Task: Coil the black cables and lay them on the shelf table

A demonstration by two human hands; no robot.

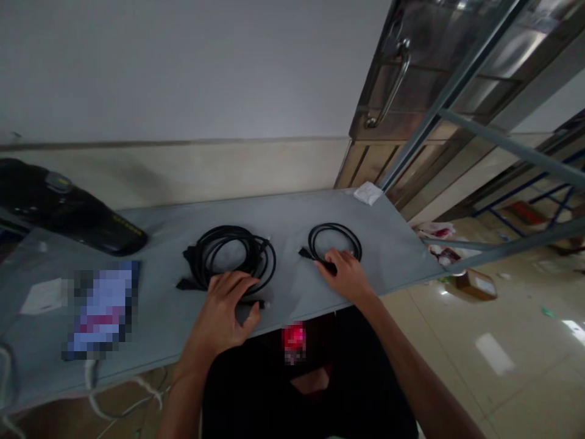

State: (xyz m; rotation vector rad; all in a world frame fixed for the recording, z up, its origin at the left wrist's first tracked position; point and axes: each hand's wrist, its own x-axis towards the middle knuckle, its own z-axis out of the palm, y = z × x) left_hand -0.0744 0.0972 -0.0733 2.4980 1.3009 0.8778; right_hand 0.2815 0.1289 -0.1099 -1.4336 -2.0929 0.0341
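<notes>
Several black cables lie coiled in a pile (205, 253) on the grey table, with plugs poking out at its left side. My left hand (228, 311) rests at the near edge of this pile, its fingers curved over the cables and its thumb spread apart. To the right lies a smaller single coil of black cable (337, 225), with one plug (303, 252) pointing left. My right hand (343, 273) has its fingers closed on the near side of that coil, around a dark connector end. The fingertips partly hide it.
A black handheld device (68, 210) stands at the table's left, near a blurred phone-like object (103, 308) and white paper (42, 297). Crumpled white paper (368, 192) lies at the far right corner. A metal frame post (425, 140) rises beside the table (292, 213); white cords (94, 396) hang off its front.
</notes>
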